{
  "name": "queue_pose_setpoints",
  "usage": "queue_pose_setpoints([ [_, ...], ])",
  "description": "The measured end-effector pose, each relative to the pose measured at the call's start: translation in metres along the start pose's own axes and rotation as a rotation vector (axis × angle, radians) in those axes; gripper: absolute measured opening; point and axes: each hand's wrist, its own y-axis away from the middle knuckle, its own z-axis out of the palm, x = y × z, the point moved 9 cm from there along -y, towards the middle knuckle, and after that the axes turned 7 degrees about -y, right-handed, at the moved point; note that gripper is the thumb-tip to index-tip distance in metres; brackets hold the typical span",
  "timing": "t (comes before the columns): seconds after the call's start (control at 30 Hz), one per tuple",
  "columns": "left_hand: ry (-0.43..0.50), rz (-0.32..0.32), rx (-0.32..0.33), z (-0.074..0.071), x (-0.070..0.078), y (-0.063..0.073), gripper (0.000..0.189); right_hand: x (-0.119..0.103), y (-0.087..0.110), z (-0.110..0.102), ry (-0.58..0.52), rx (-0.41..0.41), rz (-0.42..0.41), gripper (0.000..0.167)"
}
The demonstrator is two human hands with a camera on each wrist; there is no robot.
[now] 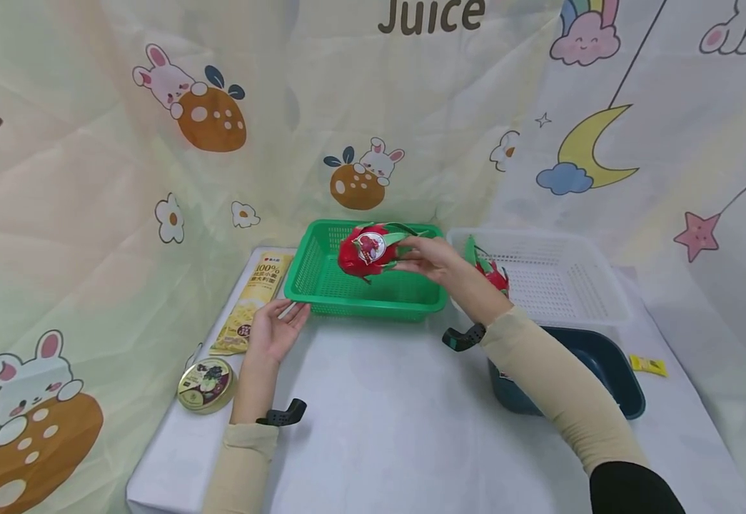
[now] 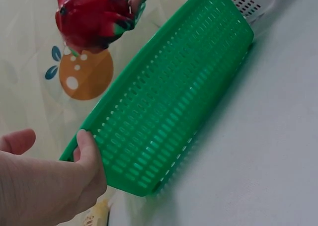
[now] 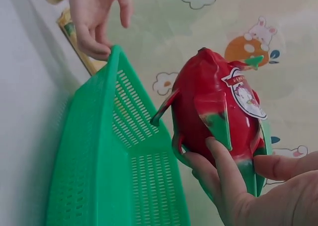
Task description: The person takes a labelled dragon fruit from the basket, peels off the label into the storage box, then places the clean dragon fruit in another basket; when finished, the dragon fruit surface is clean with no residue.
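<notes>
A red dragon fruit (image 1: 355, 258) with green-tipped scales and a round label is held over the green basket (image 1: 373, 308). My right hand (image 1: 433, 258) grips it by its leafy end; the right wrist view shows the thumb and fingers around the green scales of the fruit (image 3: 198, 109). At the basket's front left corner, my left hand (image 1: 276, 332) touches the rim with its fingertips, the thumb standing apart. In the left wrist view these fingers (image 2: 88, 146) lie against the green rim.
A white basket (image 1: 594, 285) on the right holds another dragon fruit (image 1: 493, 277), partly hidden by my right arm. Before it stands a dark blue basin (image 1: 623, 378), with a small yellow packet (image 1: 647, 365) beside it. A yellow pasta bag (image 1: 253, 296) and a round tin (image 1: 205, 385) lie left.
</notes>
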Motion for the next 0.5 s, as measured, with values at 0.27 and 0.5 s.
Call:
queue_pose_setpoints([
  [0.27, 0.013, -0.002, -0.006, 0.003, -0.001, 0.000, 0.057, 0.000, 0.023, -0.008, 0.022, -0.053, 0.011, 0.058],
  [0.5, 0.018, -0.001, -0.003, 0.002, -0.001, 0.001, 0.051, 0.002, 0.042, -0.017, 0.056, -0.085, 0.011, 0.054],
])
